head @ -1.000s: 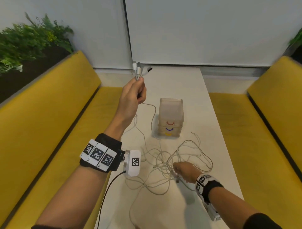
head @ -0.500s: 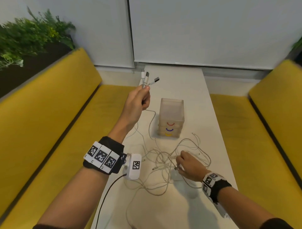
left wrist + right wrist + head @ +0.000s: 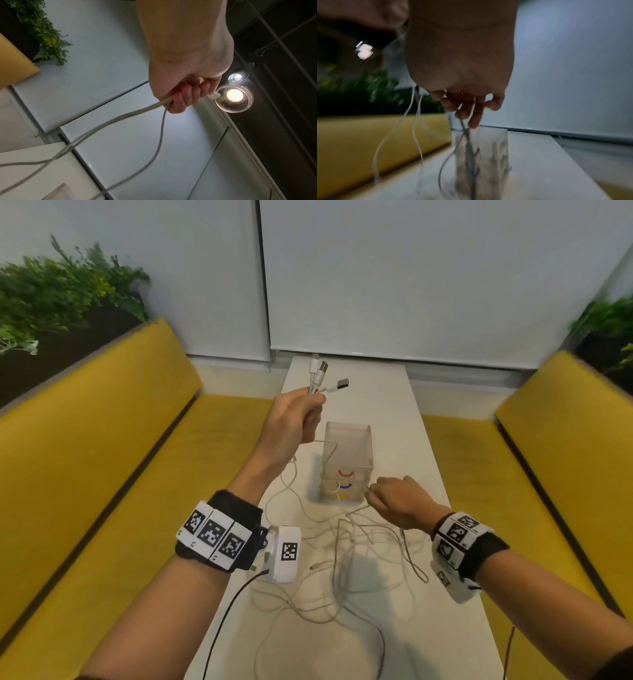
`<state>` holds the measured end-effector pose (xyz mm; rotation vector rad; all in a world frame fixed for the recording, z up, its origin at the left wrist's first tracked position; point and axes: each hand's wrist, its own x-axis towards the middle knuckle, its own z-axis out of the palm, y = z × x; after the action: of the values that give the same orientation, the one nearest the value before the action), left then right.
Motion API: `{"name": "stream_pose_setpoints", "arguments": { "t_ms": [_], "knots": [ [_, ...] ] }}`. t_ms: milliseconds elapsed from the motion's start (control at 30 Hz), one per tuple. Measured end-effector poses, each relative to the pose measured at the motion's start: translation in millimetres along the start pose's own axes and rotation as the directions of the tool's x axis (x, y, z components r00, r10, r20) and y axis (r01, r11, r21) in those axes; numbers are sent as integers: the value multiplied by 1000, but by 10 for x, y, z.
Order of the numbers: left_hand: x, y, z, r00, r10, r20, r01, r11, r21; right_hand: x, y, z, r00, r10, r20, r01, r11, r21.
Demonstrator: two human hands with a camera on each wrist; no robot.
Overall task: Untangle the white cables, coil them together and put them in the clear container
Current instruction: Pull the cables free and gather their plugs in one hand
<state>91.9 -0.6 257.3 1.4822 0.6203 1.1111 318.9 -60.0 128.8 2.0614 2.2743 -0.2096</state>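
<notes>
My left hand point(image 3: 298, 419) is raised above the table and grips several white cable ends point(image 3: 320, 378), their USB plugs sticking up past the fist; the left wrist view shows the fingers point(image 3: 187, 97) curled round the cables point(image 3: 106, 124). The rest of the white cables point(image 3: 349, 546) lies tangled on the white table point(image 3: 394, 405). My right hand point(image 3: 394, 501) is lifted just in front of the clear container point(image 3: 347, 460) and pinches a thin cable point(image 3: 465, 129). The container stands upright mid-table with red, blue and yellow arcs on its front.
Yellow benches point(image 3: 102, 457) run along both sides of the narrow table. A white wall panel closes the far end. Green plants point(image 3: 61, 299) sit behind the left bench. A black wire point(image 3: 233, 604) hangs from my left wrist device.
My right hand has risen from the tangle and moved forward toward the container, drawing a cable with it. My left hand has come down a little and stays closed on the plug ends.
</notes>
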Motion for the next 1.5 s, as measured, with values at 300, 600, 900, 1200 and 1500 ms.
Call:
{"name": "stream_pose_setpoints", "arguments": {
  "t_ms": [300,600,900,1200,1500],
  "knots": [
    [-50,-234,205,998,-55,37,52,996,78,-118,-256,-1244,951,66,-303,249,423,871],
    [15,-279,398,996,-30,84,11,975,222,-196,-443,-1382,921,50,-387,317,484,816],
    [30,-141,427,999,-46,9,45,994,95,-160,-565,-1099,965,22,-261,248,244,938],
    [225,378,39,1000,15,9,-8,865,-502,-133,-246,-678,927,70,-369,269,562,782],
    [280,287,-217,1000,0,-31,-13,907,-420,-33,-62,-26,854,336,-396,101,641,761]
  ]
}}
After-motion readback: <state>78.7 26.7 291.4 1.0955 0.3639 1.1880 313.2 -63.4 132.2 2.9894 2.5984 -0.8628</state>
